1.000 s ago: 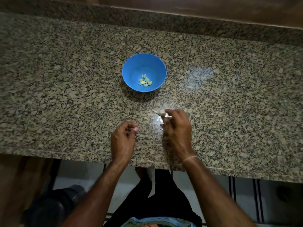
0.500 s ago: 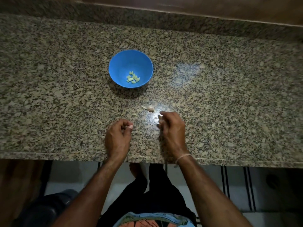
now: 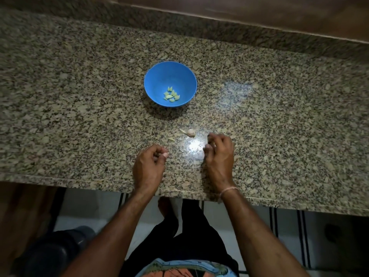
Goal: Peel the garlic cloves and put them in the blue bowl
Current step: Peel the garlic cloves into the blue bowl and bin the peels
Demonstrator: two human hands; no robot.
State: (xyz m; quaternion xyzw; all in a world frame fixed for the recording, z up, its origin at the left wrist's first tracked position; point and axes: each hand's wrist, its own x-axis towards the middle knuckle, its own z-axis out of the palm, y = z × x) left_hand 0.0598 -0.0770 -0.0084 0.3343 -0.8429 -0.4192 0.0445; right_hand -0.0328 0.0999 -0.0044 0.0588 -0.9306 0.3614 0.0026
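The blue bowl (image 3: 159, 76) stands on the granite counter, a little beyond my hands, with several peeled garlic cloves (image 3: 171, 94) in its bottom. One unpeeled garlic clove (image 3: 190, 132) with a thin tail of skin lies on the counter between the bowl and my right hand. My right hand (image 3: 219, 156) hovers just right of and nearer than that clove, fingers loosely curled, holding nothing. My left hand (image 3: 148, 166) rests near the front edge with its fingers curled and thumb against the fingertips. I see nothing in it.
A small scrap of garlic skin (image 3: 171, 139) lies on the counter (image 3: 79, 116) near the clove. A raised granite ledge (image 3: 239, 35) runs along the back. The front edge (image 3: 79, 178) is just behind my wrists, with the floor below.
My right hand has set the clove down on the counter and drawn back toward me. My left hand has stayed curled in about the same place.
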